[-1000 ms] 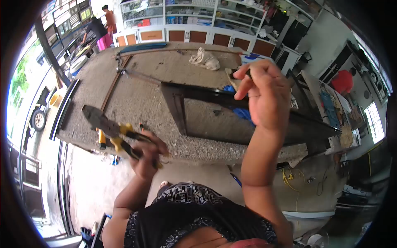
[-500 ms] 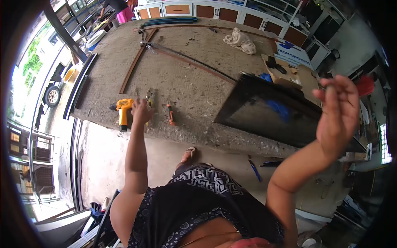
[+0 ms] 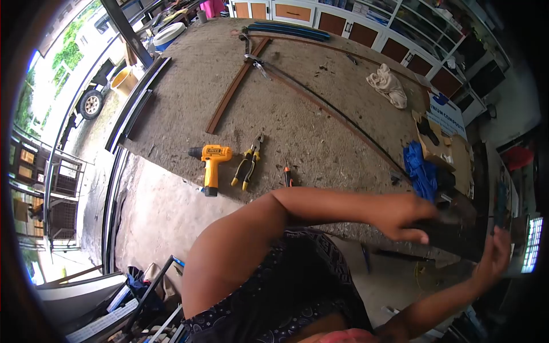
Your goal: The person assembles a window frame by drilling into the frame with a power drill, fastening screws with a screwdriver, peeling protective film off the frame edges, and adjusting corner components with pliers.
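working at a dark panel (image 3: 459, 237) well to the right of the drill (image 3: 214, 163)

having both hands apart, one toward either end of the panel: bending the left hand (image 3: 406, 216) over at the end nearer the drill, with thumb spreading away from fingers, and raising the right hand (image 3: 496, 251) at the end farther from the drill, with fingers curling. blurring too much to tell gripping from mere touching in either.

judging by this layout, probably being partway through handling the panel: having it between the hands, but not yet showing it settled or joined to anything. apparently leaving that handling unfinished, and leaving the nearer tools lying unheld.

showing moulded yellow and black plastic at the drill, lying on its side. just right of it, showing pliers (image 3: 249, 163) with dull metal jaws and sleeved yellow-and-black handles, splaying into a narrow v. farther right of the drill, showing a slim orange-and-black tool (image 3: 287, 173), partly hiding behind the forearm.

beyond the drill, showing thin, straight brown strips (image 3: 237, 90) lying across the rough, gritty worktop (image 3: 171, 128). far to the right of the drill, seeing pale cloth (image 3: 387, 86) crumpling into a soft heap, and shiny blue plastic (image 3: 420, 171) bunching beside creased cardboard (image 3: 438, 158).
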Action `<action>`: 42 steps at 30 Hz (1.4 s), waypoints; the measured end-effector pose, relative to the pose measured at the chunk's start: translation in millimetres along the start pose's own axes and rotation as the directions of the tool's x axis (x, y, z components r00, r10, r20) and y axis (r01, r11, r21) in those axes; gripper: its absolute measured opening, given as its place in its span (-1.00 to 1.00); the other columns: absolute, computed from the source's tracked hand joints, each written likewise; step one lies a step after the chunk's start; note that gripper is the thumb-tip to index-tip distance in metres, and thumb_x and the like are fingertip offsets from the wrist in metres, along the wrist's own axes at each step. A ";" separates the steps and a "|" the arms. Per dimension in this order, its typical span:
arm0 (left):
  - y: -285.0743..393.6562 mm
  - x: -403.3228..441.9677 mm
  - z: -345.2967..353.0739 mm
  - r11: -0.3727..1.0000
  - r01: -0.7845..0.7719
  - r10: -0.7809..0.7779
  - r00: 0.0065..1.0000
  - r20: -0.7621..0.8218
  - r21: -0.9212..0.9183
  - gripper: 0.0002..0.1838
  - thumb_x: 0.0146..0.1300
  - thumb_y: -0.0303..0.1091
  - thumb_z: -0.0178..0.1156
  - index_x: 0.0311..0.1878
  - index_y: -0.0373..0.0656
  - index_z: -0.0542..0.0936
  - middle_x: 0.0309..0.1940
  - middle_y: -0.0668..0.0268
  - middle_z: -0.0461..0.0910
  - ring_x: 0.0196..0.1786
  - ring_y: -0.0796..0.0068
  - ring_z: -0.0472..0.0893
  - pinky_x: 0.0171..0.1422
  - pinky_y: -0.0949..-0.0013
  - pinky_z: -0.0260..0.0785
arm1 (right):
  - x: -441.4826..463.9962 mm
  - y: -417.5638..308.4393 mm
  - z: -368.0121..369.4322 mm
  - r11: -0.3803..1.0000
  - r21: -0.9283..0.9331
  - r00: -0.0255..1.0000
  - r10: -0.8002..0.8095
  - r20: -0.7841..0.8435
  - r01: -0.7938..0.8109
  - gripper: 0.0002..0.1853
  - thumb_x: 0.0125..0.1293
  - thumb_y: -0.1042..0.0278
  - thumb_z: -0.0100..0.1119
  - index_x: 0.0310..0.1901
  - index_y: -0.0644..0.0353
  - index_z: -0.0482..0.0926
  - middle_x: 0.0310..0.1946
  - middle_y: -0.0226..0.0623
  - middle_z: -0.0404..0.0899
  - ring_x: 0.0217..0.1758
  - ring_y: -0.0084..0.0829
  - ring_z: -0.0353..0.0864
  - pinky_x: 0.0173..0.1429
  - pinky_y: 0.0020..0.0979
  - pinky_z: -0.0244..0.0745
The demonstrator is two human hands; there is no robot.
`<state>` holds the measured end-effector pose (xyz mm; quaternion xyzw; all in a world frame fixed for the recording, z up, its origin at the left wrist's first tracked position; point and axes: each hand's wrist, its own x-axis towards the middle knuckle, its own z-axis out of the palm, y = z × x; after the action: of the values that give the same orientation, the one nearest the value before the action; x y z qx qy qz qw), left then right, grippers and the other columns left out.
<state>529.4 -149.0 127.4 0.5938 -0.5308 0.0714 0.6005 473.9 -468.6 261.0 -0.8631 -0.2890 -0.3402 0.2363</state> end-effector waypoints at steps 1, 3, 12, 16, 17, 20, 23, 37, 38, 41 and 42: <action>-5.0 0.3 6.3 0.999 0.034 -0.034 0.999 0.035 -0.010 -0.51 0.31 -0.08 0.26 0.10 -0.27 0.46 -0.12 0.00 0.55 -0.09 -0.10 0.59 -0.03 0.03 0.45 | -4.5 -6.8 -1.6 1.000 -0.025 1.000 0.017 -0.015 -0.018 -0.79 0.32 0.74 0.16 -0.05 0.31 0.51 0.00 -0.02 0.58 0.08 -0.23 0.59 0.16 -0.28 0.51; -14.7 -2.9 19.8 0.993 -0.113 0.115 0.991 -0.075 0.032 -0.58 0.34 -0.10 0.21 0.04 -0.26 0.46 -0.20 0.03 0.53 -0.15 -0.10 0.57 -0.10 0.01 0.43 | -11.9 -22.0 -6.3 0.996 -0.067 0.998 0.051 -0.045 -0.054 -0.77 0.28 0.76 0.19 -0.07 0.31 0.51 -0.02 0.00 0.60 0.09 -0.21 0.57 0.13 -0.28 0.53; -22.9 -1.3 19.0 0.983 -0.180 0.182 0.973 -0.142 0.029 -0.59 0.37 -0.05 0.15 0.00 -0.23 0.46 -0.24 0.07 0.51 -0.16 -0.08 0.56 -0.09 0.02 0.44 | -9.3 -72.4 -21.7 0.945 -0.206 0.964 0.265 0.023 -0.255 -0.81 0.29 0.71 0.23 -0.08 0.43 0.53 -0.12 -0.13 0.58 0.00 -0.29 0.58 0.15 -0.35 0.53; -37.3 -0.4 19.2 0.984 -0.129 0.147 0.978 -0.148 0.123 -0.53 0.31 -0.06 0.23 0.10 -0.24 0.49 -0.09 0.04 0.55 0.01 -0.06 0.57 0.03 0.07 0.47 | 5.3 -97.3 -8.0 0.962 -0.253 0.980 0.141 0.139 -0.103 -0.82 0.28 0.76 0.18 -0.12 0.37 0.51 -0.14 0.04 0.58 -0.12 -0.12 0.61 -0.03 -0.18 0.65; -36.1 1.1 14.7 0.992 -0.097 0.107 0.987 -0.123 0.081 -0.52 0.29 -0.08 0.27 0.12 -0.23 0.49 -0.06 0.04 0.55 0.02 -0.06 0.58 0.04 0.07 0.47 | 24.2 -120.8 5.5 0.955 -0.261 0.967 0.187 0.172 -0.138 -0.81 0.24 0.77 0.18 -0.13 0.39 0.52 -0.19 0.03 0.60 -0.15 -0.12 0.62 -0.04 -0.16 0.65; -31.2 -3.2 12.6 0.999 0.001 0.006 0.991 -0.135 0.050 -0.53 0.25 -0.09 0.30 0.07 -0.24 0.52 -0.11 -0.01 0.56 -0.04 -0.09 0.58 0.02 0.05 0.47 | 34.3 -129.9 37.0 0.976 -0.073 0.978 0.208 -0.001 -0.207 -0.78 0.05 0.78 0.26 -0.26 0.35 0.56 -0.30 -0.03 0.67 -0.24 -0.22 0.66 -0.06 -0.23 0.58; -31.4 3.1 10.0 0.989 -0.090 0.107 0.982 -0.154 0.114 -0.56 0.25 -0.13 0.30 0.06 -0.21 0.50 -0.14 0.05 0.59 -0.16 -0.07 0.62 -0.13 0.09 0.51 | 42.2 -128.5 40.3 0.971 0.035 0.972 0.236 0.005 -0.236 -0.76 0.01 0.70 0.37 -0.29 0.26 0.56 -0.32 -0.13 0.69 -0.25 -0.31 0.69 -0.11 -0.36 0.56; -18.5 7.4 14.2 0.988 -0.154 0.155 0.987 -0.050 0.033 -0.59 0.17 -0.24 0.27 0.04 -0.22 0.51 -0.28 0.10 0.55 -0.29 0.04 0.58 -0.21 0.10 0.47 | 52.5 -161.7 37.1 0.910 -0.306 0.951 0.305 0.041 -0.279 -0.75 -0.11 0.63 0.49 -0.37 0.25 0.61 -0.38 -0.21 0.69 -0.32 -0.36 0.71 -0.25 -0.48 0.59; -20.0 5.6 15.7 0.986 -0.161 0.163 0.985 -0.059 0.031 -0.59 0.17 -0.24 0.27 0.05 -0.22 0.51 -0.28 0.10 0.55 -0.29 0.04 0.58 -0.21 0.10 0.47 | 51.2 -164.7 38.3 0.902 -0.303 0.945 0.328 0.019 -0.307 -0.74 -0.12 0.63 0.50 -0.38 0.25 0.61 -0.39 -0.21 0.69 -0.32 -0.35 0.71 -0.25 -0.48 0.59; -18.9 4.1 18.9 0.986 -0.163 0.164 0.985 -0.055 0.027 -0.55 0.12 -0.22 0.28 0.05 -0.21 0.50 -0.27 0.12 0.53 -0.27 0.04 0.57 -0.18 0.10 0.46 | 53.2 -169.0 37.7 0.896 -0.357 0.944 0.316 0.091 -0.265 -0.72 -0.15 0.65 0.49 -0.37 0.23 0.62 -0.39 -0.22 0.69 -0.33 -0.35 0.70 -0.25 -0.48 0.58; -16.2 4.2 15.9 0.989 -0.144 0.145 0.989 -0.034 0.034 -0.52 0.07 -0.20 0.30 0.05 -0.21 0.49 -0.27 0.14 0.50 -0.25 0.04 0.56 -0.14 0.10 0.46 | 53.7 -170.4 37.6 0.895 -0.370 0.945 0.309 0.107 -0.251 -0.72 -0.16 0.66 0.49 -0.37 0.22 0.62 -0.38 -0.22 0.69 -0.33 -0.35 0.70 -0.26 -0.47 0.57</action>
<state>534.0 -168.5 115.8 0.5615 -0.5602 0.1340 0.5940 410.8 -304.8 311.3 -0.9488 -0.1144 -0.2767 0.1005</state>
